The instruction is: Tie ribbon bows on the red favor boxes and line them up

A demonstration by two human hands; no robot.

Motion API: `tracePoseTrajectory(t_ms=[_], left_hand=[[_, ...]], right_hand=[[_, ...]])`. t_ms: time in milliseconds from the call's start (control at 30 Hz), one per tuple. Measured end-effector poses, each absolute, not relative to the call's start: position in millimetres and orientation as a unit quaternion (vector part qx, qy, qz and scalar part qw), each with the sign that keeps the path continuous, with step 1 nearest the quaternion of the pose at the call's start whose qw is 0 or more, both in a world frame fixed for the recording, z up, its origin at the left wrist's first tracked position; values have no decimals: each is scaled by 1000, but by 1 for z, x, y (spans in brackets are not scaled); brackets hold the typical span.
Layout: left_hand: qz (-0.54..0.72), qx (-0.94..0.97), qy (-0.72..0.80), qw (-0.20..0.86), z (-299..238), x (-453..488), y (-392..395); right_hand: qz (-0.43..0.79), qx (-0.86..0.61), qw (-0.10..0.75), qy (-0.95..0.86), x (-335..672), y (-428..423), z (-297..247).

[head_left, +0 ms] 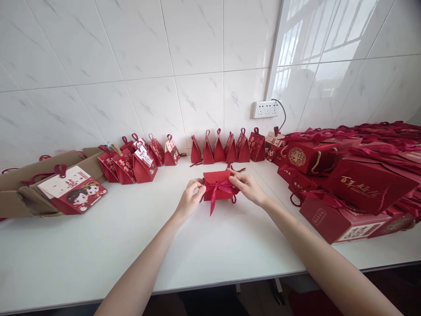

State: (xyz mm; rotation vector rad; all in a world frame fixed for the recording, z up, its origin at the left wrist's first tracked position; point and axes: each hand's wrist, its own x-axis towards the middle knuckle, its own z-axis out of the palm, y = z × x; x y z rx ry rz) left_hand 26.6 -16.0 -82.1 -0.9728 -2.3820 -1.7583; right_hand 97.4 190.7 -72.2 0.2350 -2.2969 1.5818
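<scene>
Between my hands, over the middle of the white table [184, 245], is a small red gift box [217, 177] with a dark red ribbon [215, 189] tied in a bow across its front. My left hand [191, 195] grips the box at its left side, thumb and fingers pinched together. At the upper right side, my right hand [246, 186] pinches the box near the end of the bow. Short cords show at the box's lower corners. Behind it stands a row of small red triangular boxes [218, 151] with ribbon loops on top.
Many red gift boxes [365, 184] with ribbons are heaped at the right. On the left lie a brown cardboard carton [19, 182], a box with cartoon figures [83, 193] and several triangular boxes [144, 164]. A power socket [265, 109] with a cable is on the tiled wall.
</scene>
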Motion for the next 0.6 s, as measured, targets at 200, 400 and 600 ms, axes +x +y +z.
tracePoseTrajectory(t_ms=[200, 400, 600], left_hand=[[-580, -312, -753, 19, -84, 25, -15], [-583, -319, -745, 64, -84, 31, -15], [-570, -353, -727, 147, -80, 38, -16]], right_hand=[[542, 53, 194, -816, 94, 192, -76], [493, 154, 167, -840, 99, 194, -80], [401, 153, 212, -878, 97, 191, -87]])
